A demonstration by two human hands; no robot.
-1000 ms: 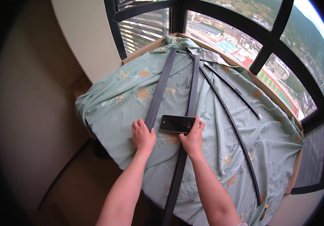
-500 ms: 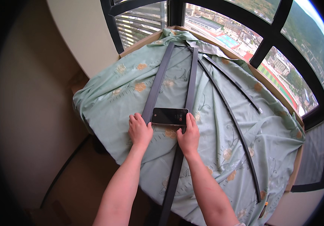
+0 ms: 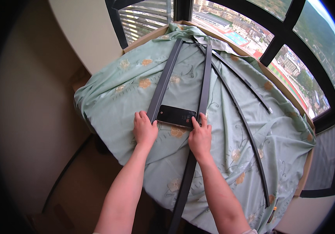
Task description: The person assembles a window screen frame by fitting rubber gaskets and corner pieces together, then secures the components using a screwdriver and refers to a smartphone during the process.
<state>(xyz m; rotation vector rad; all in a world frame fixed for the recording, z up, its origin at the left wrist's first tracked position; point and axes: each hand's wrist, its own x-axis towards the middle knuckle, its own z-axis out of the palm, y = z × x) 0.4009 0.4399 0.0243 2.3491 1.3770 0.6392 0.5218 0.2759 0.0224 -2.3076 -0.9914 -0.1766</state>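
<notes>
My left hand (image 3: 144,128) is closed round the lower end of a dark grey metal bar (image 3: 166,78), thumb on its inner side. Across from it, my right hand (image 3: 200,136) grips a second long dark bar (image 3: 205,82), which runs on below the hand past the cloth's near edge. A thin crosspiece (image 3: 194,43) lies between the two bars at their far ends. Spanning the gap near my hands is a black smartphone (image 3: 176,116), tilted slightly, its right end by my right thumb. What lies beneath my fingers is hidden.
A pale green flowered cloth (image 3: 128,101) covers the surface, wrinkled at the right. On it lie a long thin dark strip (image 3: 245,128), a shorter strip (image 3: 249,84) and an orange-and-black handled tool (image 3: 272,215). Dark-framed windows (image 3: 280,39) curve round the far side.
My right hand and the right bar have shifted to the right, widening the gap between the bars. The phone has turned slightly, its right end nearer me. My left hand keeps its grip.
</notes>
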